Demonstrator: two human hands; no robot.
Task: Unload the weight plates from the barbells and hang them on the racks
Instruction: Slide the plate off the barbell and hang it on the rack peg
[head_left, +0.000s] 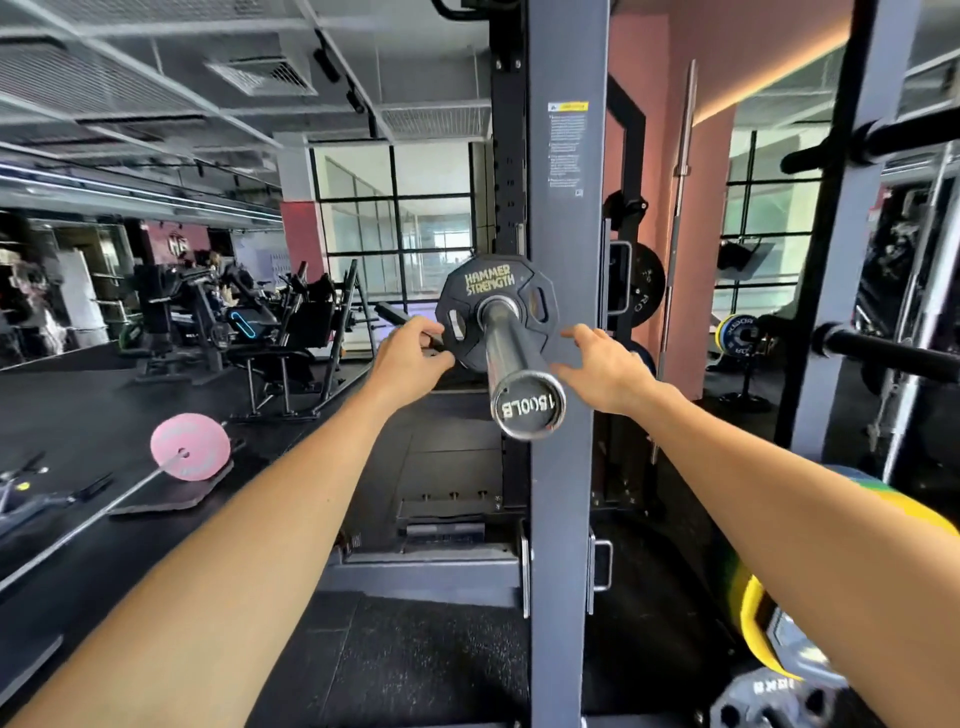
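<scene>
Head view: black Hammer Strength plate (496, 312) sits on barbell sleeve (511, 364), whose long axis runs straight toward the camera, end cap nearest. Left hand (410, 358) pinches plate's left rim; right hand (605, 366), fingers spread, is at right rim, contact uncertain. Both approx. equally near; plate must slide off toward the person.

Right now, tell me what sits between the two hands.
In the head view, the black weight plate and the barbell sleeve lie between the left hand and right hand; the left touches the plate's edge.
</scene>
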